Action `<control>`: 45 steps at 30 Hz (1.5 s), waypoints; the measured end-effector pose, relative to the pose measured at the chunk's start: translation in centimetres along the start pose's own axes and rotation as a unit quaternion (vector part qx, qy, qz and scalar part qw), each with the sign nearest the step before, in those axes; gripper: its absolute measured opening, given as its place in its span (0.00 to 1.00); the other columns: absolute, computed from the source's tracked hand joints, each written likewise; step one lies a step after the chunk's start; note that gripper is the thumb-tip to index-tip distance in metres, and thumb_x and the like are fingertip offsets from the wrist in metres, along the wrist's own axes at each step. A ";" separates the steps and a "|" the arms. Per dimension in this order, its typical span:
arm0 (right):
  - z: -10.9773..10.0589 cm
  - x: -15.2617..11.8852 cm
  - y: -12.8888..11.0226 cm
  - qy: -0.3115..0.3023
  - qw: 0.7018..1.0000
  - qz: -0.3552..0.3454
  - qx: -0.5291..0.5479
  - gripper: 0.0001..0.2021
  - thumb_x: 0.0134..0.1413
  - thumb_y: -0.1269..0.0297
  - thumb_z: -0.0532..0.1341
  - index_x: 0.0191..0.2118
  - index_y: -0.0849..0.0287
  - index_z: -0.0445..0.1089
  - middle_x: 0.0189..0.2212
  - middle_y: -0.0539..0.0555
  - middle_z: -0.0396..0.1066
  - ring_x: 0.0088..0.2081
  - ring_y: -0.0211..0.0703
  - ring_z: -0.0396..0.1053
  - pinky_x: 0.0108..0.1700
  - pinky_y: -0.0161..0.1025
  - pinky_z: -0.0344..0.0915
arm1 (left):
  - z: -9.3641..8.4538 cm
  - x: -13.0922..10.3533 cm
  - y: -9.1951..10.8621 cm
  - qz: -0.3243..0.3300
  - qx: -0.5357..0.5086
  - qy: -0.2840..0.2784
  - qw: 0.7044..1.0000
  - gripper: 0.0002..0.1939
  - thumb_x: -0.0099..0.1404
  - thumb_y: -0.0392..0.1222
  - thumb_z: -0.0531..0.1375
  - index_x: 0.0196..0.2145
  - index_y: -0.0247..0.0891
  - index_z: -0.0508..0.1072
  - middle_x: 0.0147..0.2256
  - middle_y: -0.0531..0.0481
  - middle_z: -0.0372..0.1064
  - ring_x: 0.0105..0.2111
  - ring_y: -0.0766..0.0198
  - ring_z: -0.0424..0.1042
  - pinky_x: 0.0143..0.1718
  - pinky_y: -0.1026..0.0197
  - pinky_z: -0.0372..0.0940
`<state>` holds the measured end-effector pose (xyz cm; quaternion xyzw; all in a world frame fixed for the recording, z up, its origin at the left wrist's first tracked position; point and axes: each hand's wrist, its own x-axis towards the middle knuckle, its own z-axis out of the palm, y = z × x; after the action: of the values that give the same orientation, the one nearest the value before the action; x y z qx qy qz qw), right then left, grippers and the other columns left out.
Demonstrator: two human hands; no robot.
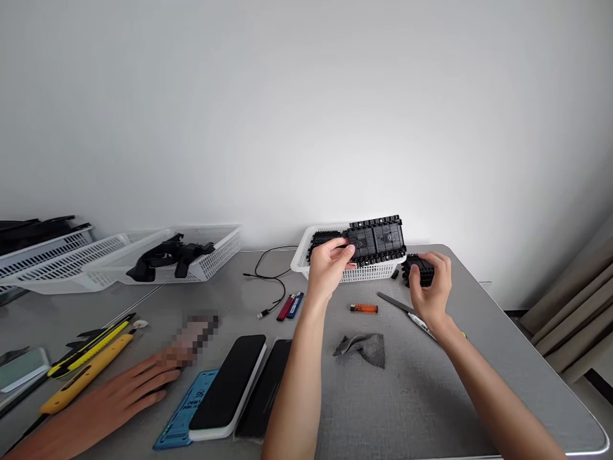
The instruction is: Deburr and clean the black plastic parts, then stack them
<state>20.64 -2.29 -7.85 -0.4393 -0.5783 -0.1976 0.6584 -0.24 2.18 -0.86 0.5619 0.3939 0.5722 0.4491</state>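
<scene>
My left hand [330, 267] is closed on the left edge of a black plastic panel [376, 239], thumb in front and fingers behind. The panel is raised and slightly tilted before a white basket [366, 275]. It has two flat ribbed fields and toothed long edges. My right hand [433, 284] is curved with thumb and fingers apart. Through that gap shows a stack of similar black toothed pieces [412, 262] at the basket's right; contact with it is hard to make out. More black pieces [322, 239] lie in the basket.
An orange lighter [364, 308], a marker [422, 324], a grey cloth [366, 350] and two phones [230, 383] lie nearby. At left, another person's hand [138, 390] holds a pixelated object beside yellow tools [86, 377]. White baskets [225, 249] and a cable [263, 276] are further back.
</scene>
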 end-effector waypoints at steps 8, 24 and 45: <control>5.3 0.2 0.7 -0.516 0.828 0.207 -0.075 0.11 0.63 0.63 0.57 0.48 0.57 0.70 0.42 0.57 0.74 0.39 0.45 0.72 0.39 0.37 0.66 | -0.9 0.6 0.4 0.004 -0.021 0.014 1.000 0.28 0.49 0.51 0.72 0.44 0.29 0.77 0.31 0.47 0.77 0.28 0.63 0.74 0.25 0.62 0.74; 9.8 -4.7 0.7 -0.635 0.722 0.257 -0.097 0.07 0.63 0.64 0.61 0.37 0.63 0.73 0.36 0.57 0.74 0.38 0.45 0.73 0.43 0.44 0.70 | -1.5 0.1 0.9 0.011 -0.014 -0.010 1.000 0.26 0.48 0.53 0.72 0.40 0.32 0.79 0.27 0.49 0.75 0.27 0.63 0.73 0.26 0.61 0.75; 2.4 5.7 -1.6 -0.172 0.835 0.403 0.333 0.21 0.46 0.47 0.71 0.27 0.56 0.62 0.19 0.41 0.44 0.21 0.31 0.43 0.22 0.34 0.46 | -1.3 -0.3 1.6 0.017 0.005 -0.046 0.999 0.26 0.53 0.54 0.70 0.43 0.33 0.79 0.33 0.45 0.79 0.27 0.63 0.75 0.29 0.62 0.75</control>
<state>19.48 0.16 -2.15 -0.4142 -0.4849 0.3687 0.6762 -1.67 1.48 0.49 0.5966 0.3661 0.5510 0.4544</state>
